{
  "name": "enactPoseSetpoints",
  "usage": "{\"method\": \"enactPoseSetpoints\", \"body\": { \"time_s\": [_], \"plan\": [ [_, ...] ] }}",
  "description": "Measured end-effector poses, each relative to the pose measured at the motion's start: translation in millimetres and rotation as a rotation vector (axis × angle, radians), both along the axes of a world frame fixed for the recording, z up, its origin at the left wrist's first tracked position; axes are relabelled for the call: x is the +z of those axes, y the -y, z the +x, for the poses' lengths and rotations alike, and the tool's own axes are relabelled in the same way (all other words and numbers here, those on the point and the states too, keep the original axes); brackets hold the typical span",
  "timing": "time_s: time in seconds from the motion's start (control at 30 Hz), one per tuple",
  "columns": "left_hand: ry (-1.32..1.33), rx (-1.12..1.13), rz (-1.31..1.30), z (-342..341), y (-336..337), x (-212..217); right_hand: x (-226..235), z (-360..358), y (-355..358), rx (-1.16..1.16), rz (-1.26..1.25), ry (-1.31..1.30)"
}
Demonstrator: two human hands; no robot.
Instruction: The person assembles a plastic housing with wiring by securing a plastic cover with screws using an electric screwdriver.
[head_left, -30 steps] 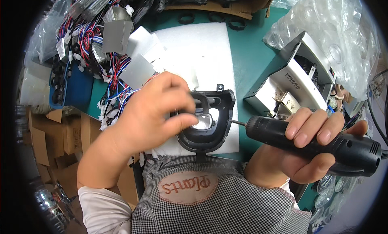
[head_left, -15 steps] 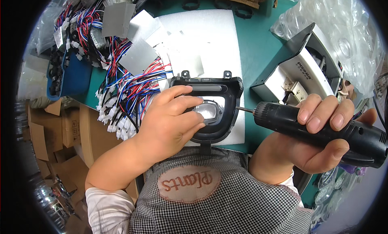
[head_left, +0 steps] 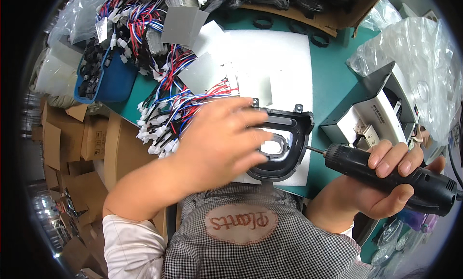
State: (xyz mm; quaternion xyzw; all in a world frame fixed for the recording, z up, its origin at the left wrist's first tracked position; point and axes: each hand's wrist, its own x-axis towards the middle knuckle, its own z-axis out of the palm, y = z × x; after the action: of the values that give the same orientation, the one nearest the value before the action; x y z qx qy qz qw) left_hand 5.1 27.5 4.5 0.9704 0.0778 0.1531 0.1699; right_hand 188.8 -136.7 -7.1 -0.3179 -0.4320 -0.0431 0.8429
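Observation:
A black plastic housing [head_left: 303, 158] with a clear oval lens [head_left: 273, 147] in its middle lies at the near end of a white foam sheet [head_left: 289, 62]. My left hand [head_left: 224, 139], a little smeared by motion, is over the housing's left side with its fingers apart and nothing in them. It covers that side, and its fingertips are by the lens. My right hand [head_left: 359, 197] is wrapped round a black electric screwdriver [head_left: 381, 177]. The screwdriver's thin bit points left, its tip beside the housing's right edge; whether they touch I cannot tell.
Bundled wires [head_left: 164, 115] with white connectors and thin grey plates [head_left: 181, 26] lie on the left. Behind them stands a blue bin [head_left: 113, 81]. A white and black machine [head_left: 381, 115] and clear plastic bags [head_left: 405, 52] are on the right. Black rings [head_left: 263, 22] lie near a cardboard box [head_left: 333, 18].
The whole view has shifted, so things appear farther right and lower. My left hand has drawn slightly up and left from the lens. The screwdriver remains in my right hand.

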Motion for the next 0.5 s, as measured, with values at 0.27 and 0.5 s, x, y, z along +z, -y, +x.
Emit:
{"method": "enactPoseSetpoints", "body": {
  "time_s": [0.27, 0.5],
  "plan": [
    [-0.288, 0.159, 0.736, -12, -103, 26, -2, 0, -5, -0.035, 0.004, -0.007],
    [-0.537, 0.053, 0.756, -1, -107, 31, -6, 3, -7, -0.018, 0.001, 0.023]
  ]
}}
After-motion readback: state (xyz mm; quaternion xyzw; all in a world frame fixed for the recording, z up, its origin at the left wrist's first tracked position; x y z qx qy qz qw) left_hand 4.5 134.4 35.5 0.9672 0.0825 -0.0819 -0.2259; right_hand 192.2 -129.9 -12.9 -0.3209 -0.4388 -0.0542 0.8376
